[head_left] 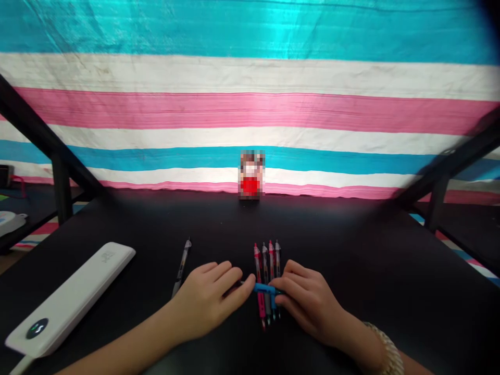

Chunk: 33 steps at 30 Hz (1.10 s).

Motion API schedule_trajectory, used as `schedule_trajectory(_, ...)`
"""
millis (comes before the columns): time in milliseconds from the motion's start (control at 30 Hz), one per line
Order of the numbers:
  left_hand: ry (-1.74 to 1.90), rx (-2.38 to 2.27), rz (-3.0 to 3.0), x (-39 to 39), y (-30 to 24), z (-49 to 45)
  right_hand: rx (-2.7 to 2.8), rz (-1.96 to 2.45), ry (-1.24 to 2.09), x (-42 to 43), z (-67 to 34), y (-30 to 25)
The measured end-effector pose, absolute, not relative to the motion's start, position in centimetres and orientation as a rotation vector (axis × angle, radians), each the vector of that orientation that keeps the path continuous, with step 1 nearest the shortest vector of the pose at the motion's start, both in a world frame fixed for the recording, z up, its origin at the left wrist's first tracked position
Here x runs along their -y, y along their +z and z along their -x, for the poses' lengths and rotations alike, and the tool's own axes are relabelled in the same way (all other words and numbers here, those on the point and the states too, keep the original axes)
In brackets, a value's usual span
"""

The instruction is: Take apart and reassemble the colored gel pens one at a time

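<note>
Both of my hands hold a blue pen (264, 288) crosswise above a row of several pens. My left hand (213, 291) pinches its left end between thumb and fingers, which hide that end. On the other end, the fingers of my right hand (308, 297) are closed. Beneath lie the row's pens side by side, among them a pink pen (261, 304) and a grey pen (267, 302). Farther left, a single grey and clear pen (181, 268) lies apart, partly covered by my left hand.
A long white power bank (74, 297) with a lit display and a cable lies at the left on the black table (187, 213). At the back edge stands a small pixelated red item (250, 186). Black frame bars (445, 166) flank the table, with a striped sheet (250, 109) behind.
</note>
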<state>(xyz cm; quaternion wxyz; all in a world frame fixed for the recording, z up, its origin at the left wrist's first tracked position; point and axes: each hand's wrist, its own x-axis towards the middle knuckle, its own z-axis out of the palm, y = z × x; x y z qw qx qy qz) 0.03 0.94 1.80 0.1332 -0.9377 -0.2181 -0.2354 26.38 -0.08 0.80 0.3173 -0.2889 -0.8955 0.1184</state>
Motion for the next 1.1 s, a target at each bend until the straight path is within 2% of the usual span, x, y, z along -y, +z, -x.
schedule_trajectory(100, -0.657, 0.762, 2.769, -0.4, 0.9, -0.6, 2.328, 0.721, 0.18, 0.0, -26.1, 0.2)
schedule_trajectory(267, -0.539, 1.035, 3.064, 0.4, 0.0, -1.1, 2.285, 0.728, 0.148, 0.3, -25.9, 0.1)
schedule_trajectory(433, -0.378, 1.323, 3.297, 1.0, 1.3, -1.1, 2.254, 0.694, 0.152, 0.7, -25.5, 0.4)
schedule_trajectory(600, -0.424, 1.541, 3.458, 1.3, 2.6, -0.8, 2.279, 0.662, 0.11, 1.0, -25.3, 0.5)
schedule_trajectory(700, -0.48, 1.463, 3.43, 1.1, 2.5, -0.6, 2.283, 0.653, 0.101, 0.9, -25.5, 0.6)
schedule_trajectory(900, -0.677, 0.918, 2.799, 0.7, 0.7, -1.0, 2.379, 0.767, 0.076, 0.4, -25.6, 0.2)
schedule_trajectory(1100, -0.643, 0.88, 2.736, 1.2, 0.2, -1.2, 2.372, 0.763, 0.016, 0.7, -25.4, -0.2)
